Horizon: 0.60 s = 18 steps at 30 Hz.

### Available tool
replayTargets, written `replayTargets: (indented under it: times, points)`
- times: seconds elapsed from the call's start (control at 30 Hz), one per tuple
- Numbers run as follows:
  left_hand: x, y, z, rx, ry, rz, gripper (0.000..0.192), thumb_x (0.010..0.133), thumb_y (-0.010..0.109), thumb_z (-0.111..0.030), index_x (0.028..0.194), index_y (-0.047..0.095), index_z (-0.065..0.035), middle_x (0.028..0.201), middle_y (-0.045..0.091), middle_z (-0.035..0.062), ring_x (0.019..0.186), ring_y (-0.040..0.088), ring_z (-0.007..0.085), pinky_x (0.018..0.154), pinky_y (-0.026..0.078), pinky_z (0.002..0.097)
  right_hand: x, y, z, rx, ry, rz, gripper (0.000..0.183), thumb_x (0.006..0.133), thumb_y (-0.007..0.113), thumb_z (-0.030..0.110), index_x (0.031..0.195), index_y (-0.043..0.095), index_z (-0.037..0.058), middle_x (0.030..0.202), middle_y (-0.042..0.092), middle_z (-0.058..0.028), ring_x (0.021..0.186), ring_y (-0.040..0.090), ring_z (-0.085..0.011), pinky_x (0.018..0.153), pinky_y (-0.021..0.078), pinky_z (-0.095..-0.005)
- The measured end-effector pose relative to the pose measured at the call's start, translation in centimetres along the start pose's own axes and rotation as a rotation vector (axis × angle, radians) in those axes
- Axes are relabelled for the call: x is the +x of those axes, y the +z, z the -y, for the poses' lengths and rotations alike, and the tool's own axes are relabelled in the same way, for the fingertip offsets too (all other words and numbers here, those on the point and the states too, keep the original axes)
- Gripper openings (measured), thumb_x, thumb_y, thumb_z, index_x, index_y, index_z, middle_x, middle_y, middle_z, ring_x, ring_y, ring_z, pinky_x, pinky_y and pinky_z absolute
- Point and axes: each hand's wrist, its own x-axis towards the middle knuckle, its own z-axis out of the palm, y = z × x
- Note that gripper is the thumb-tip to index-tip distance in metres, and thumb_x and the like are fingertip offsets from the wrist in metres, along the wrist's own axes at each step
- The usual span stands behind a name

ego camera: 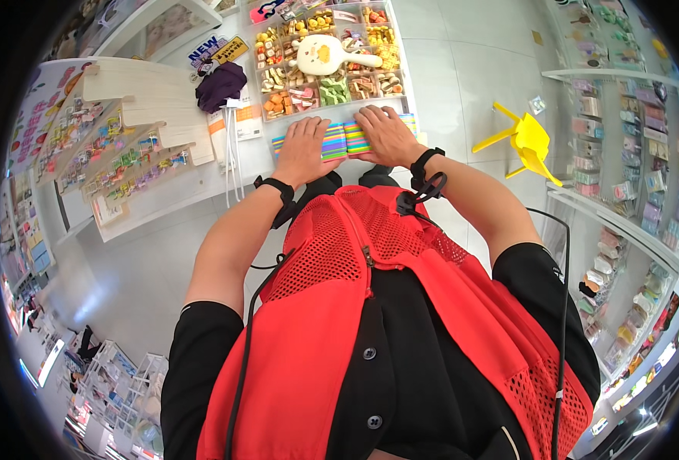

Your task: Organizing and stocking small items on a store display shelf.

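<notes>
Two side-by-side rows of thin multicoloured striped pieces [333, 142] lie at the near edge of a white table [172, 201]. My left hand [306, 146] rests over the left row, its fingers close together. Over the right row lies my right hand [386, 133], fingers bent across its top. Whether either hand grips the pieces cannot be told. Just beyond them stands a clear compartment box [293, 112] filled with small colourful trinkets. A cream hand mirror or paddle with a chick face [320, 54] lies on top of the box.
Left of the box are a dark purple cloth [220, 87], white cable-like strands [233, 149] and a wooden tiered display [161, 126] of small clips. A yellow stool [526, 141] stands on the floor at right, before shelves [632, 230] of packaged goods. Black cables hang beside my arms.
</notes>
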Motion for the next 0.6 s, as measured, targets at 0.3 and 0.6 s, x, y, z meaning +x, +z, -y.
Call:
replayTargets:
  times: [0.3,0.6]
  points:
    - [0.1,0.0,0.0,-0.150,-0.027,0.045,0.078,0.081,0.074,-0.052,0.137,0.051,-0.0043,0.125,0.059,0.0138,0.119,0.054,0.0320,0.107,0.036,0.0470,0.1,-0.2,0.1,0.074,0.057,0.140,0.081,0.081,0.071,0.062,0.130,0.052,0.0007,0.107,0.058,-0.0111,0.100,0.056,-0.0271,0.089,0.0421,-0.0404]
    - [-3.5,1.4,2.7,-0.248,-0.388,-0.260,0.023,0.099,0.061,-0.028,0.108,0.072,-0.0098,0.114,0.063,0.0117,0.123,0.052,0.0342,0.109,0.034,0.0475,1.1,-0.7,0.1,0.128,0.078,0.222,0.092,0.079,0.075,0.061,0.143,0.044,0.0038,0.102,0.059,-0.0108,0.097,0.058,-0.0278,0.087,0.0424,-0.0411]
